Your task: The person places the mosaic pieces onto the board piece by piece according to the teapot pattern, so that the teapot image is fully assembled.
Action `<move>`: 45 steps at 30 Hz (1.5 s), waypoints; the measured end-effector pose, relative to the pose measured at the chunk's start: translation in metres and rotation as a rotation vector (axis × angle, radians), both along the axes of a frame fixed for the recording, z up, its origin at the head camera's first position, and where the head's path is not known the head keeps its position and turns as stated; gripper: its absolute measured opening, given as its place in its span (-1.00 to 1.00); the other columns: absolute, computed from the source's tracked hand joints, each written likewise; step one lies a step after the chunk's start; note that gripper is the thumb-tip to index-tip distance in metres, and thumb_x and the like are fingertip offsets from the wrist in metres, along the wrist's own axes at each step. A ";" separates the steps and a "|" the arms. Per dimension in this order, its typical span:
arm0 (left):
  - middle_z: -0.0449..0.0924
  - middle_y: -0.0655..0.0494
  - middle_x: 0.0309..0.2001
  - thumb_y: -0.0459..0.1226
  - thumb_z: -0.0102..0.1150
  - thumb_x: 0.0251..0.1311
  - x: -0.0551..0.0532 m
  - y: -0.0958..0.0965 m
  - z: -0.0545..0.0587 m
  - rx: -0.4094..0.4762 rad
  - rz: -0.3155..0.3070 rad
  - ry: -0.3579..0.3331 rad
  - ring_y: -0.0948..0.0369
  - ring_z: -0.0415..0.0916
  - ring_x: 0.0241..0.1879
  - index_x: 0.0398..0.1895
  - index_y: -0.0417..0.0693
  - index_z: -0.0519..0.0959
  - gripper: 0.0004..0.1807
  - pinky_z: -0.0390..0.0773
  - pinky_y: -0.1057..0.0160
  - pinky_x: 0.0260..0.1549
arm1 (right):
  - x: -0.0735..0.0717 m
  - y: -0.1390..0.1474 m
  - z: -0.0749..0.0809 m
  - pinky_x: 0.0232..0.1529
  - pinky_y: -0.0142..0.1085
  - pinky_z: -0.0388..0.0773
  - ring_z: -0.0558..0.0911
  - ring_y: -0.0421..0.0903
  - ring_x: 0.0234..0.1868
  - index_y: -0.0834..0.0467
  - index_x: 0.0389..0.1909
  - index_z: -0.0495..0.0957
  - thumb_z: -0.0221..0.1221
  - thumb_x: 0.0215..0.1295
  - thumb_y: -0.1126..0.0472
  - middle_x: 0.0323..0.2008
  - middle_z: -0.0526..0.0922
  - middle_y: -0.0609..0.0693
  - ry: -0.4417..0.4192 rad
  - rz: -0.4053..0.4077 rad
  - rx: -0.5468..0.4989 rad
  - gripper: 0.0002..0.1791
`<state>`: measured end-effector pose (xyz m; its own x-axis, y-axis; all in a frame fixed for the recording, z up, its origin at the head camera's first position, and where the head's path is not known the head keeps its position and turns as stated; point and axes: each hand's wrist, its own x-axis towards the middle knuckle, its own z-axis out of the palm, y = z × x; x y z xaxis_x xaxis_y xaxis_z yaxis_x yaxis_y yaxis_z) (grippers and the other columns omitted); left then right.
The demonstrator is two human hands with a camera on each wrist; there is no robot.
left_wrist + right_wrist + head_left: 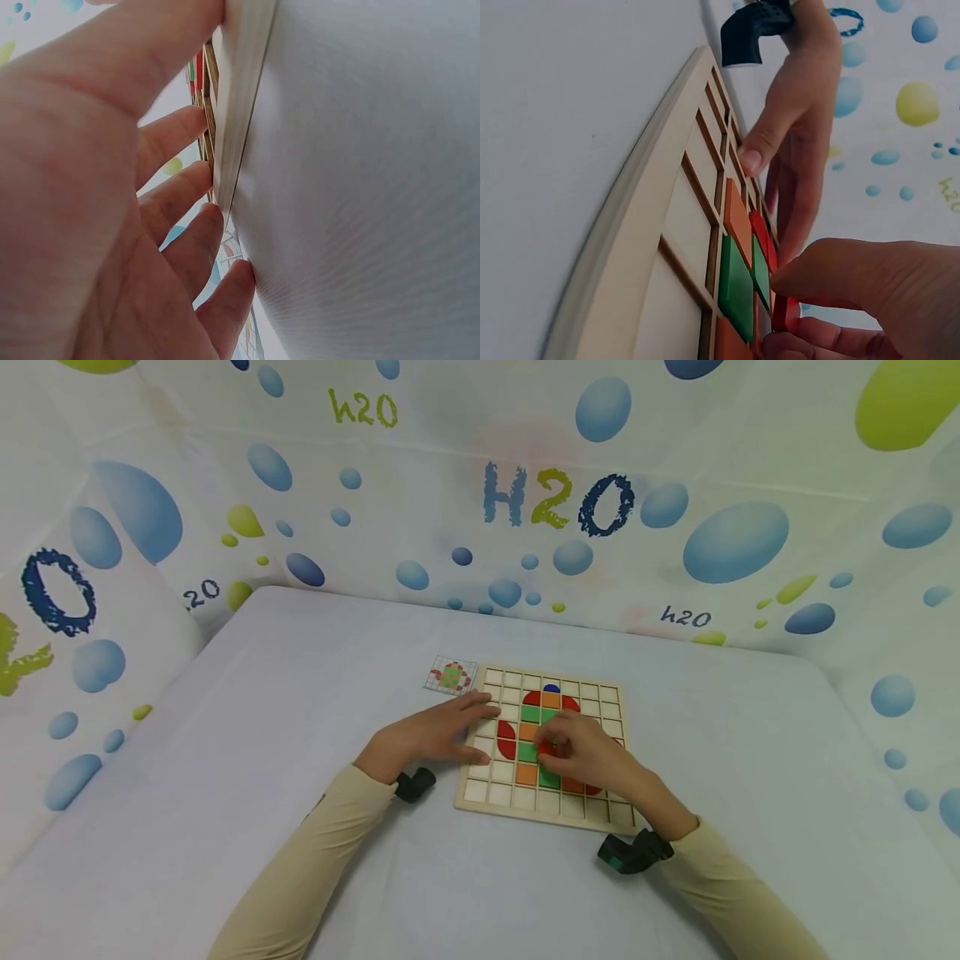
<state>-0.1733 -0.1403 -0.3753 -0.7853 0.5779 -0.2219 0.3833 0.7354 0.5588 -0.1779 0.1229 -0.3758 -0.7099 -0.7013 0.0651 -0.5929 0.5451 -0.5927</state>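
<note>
A square wooden grid board [476, 806] lies on the table, partly filled with red, green, orange and blue pieces. My left hand [438, 728] rests on the board's left edge, fingers spread and touching the frame, as the left wrist view shows too. Over the middle of the grid, my right hand [588, 750] pinches a small red piece [785, 313] between thumb and fingers, next to a green square [736, 289]. Its exact shape is hidden by the fingers, and so are some cells beneath the hand.
A small pattern card [450, 675] with a coloured grid figure lies beyond my left hand, by the board's upper left corner. White cloth [300, 677] covers the table, and a printed curtain [465, 485] hangs behind it. Each wrist wears a black camera [637, 852].
</note>
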 end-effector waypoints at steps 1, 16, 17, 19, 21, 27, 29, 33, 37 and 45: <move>-0.03 -0.08 0.52 -0.01 0.27 0.24 0.000 0.000 0.000 -0.001 0.000 -0.002 -0.05 -0.07 0.50 0.47 -0.06 0.20 -0.20 0.11 -0.04 0.39 | 0.000 -0.002 0.000 -0.38 -0.38 0.46 0.44 -0.20 -0.41 0.20 -0.26 0.64 0.30 0.20 0.30 -0.34 0.53 -0.06 -0.006 0.002 -0.003 -0.89; -0.03 -0.07 0.52 -0.01 0.28 0.24 -0.001 0.000 0.003 -0.017 0.003 0.003 -0.04 -0.09 0.51 0.47 -0.06 0.20 -0.19 0.12 -0.04 0.39 | -0.007 -0.027 0.003 -0.40 -0.38 0.44 0.43 -0.18 -0.38 0.19 -0.20 0.63 0.28 0.22 0.30 -0.30 0.48 -0.02 -0.044 0.010 -0.016 -0.86; -0.02 -0.07 0.52 -0.01 0.28 0.24 -0.001 0.001 0.004 -0.012 0.003 0.002 -0.04 -0.09 0.51 0.47 -0.07 0.20 -0.20 0.12 -0.04 0.39 | -0.008 -0.029 0.004 -0.41 -0.38 0.43 0.43 -0.17 -0.39 0.19 -0.20 0.63 0.27 0.21 0.31 -0.31 0.48 -0.02 -0.042 0.014 -0.020 -0.85; -0.01 -0.09 0.51 -0.02 0.28 0.24 -0.001 0.001 0.005 -0.002 0.004 0.001 -0.06 -0.07 0.50 0.46 -0.09 0.21 -0.20 0.12 -0.05 0.39 | -0.009 -0.032 0.005 -0.42 -0.38 0.41 0.41 -0.16 -0.40 0.18 -0.19 0.62 0.26 0.21 0.32 -0.33 0.47 -0.02 -0.037 0.018 -0.025 -0.85; -0.02 -0.08 0.52 -0.03 0.28 0.24 -0.001 0.002 0.005 0.004 0.008 -0.010 -0.05 -0.08 0.51 0.47 -0.08 0.21 -0.20 0.10 -0.05 0.40 | -0.010 -0.034 0.004 -0.44 -0.38 0.39 0.40 -0.16 -0.42 0.17 -0.19 0.62 0.26 0.20 0.33 -0.34 0.46 -0.02 -0.025 0.022 -0.024 -0.85; -0.03 -0.10 0.52 -0.03 0.28 0.25 -0.001 0.003 0.004 0.001 0.008 -0.009 -0.05 -0.09 0.51 0.47 -0.09 0.20 -0.20 0.10 -0.05 0.40 | -0.015 -0.042 0.001 -0.39 -0.37 0.40 0.40 -0.15 -0.40 0.17 -0.21 0.62 0.24 0.24 0.33 -0.20 0.51 0.04 0.005 0.025 -0.012 -0.88; -0.02 -0.12 0.51 -0.04 0.27 0.25 -0.001 0.003 0.004 0.004 0.007 -0.002 -0.08 -0.07 0.50 0.47 -0.10 0.21 -0.21 0.10 -0.07 0.39 | -0.017 -0.045 0.001 -0.38 -0.36 0.40 0.41 -0.14 -0.40 0.17 -0.21 0.63 0.24 0.25 0.32 -0.19 0.52 0.06 0.014 0.031 -0.005 -0.89; -0.03 -0.10 0.52 -0.04 0.27 0.25 -0.001 0.004 0.002 0.010 0.020 -0.013 -0.07 -0.06 0.50 0.47 -0.12 0.19 -0.20 0.12 -0.06 0.39 | -0.019 -0.050 0.000 -0.36 -0.38 0.41 0.42 -0.15 -0.40 0.17 -0.21 0.64 0.26 0.24 0.32 -0.18 0.55 0.04 0.022 0.048 0.008 -0.88; -0.03 -0.09 0.52 -0.03 0.27 0.26 -0.001 0.004 0.001 0.017 0.026 -0.012 -0.06 -0.03 0.49 0.49 -0.17 0.14 -0.15 0.12 -0.05 0.39 | -0.021 -0.055 0.000 -0.34 -0.38 0.44 0.45 -0.16 -0.39 0.16 -0.22 0.65 0.26 0.25 0.33 -0.18 0.56 0.02 0.008 0.080 0.015 -0.89; -0.03 -0.10 0.52 -0.03 0.27 0.25 -0.001 0.004 0.001 0.019 0.026 -0.009 -0.05 -0.05 0.50 0.50 -0.22 0.09 -0.11 0.13 -0.03 0.39 | -0.022 -0.061 0.000 -0.36 -0.41 0.45 0.47 -0.18 -0.38 0.18 -0.31 0.65 0.30 0.26 0.26 -0.29 0.56 0.00 -0.016 0.082 0.012 -0.94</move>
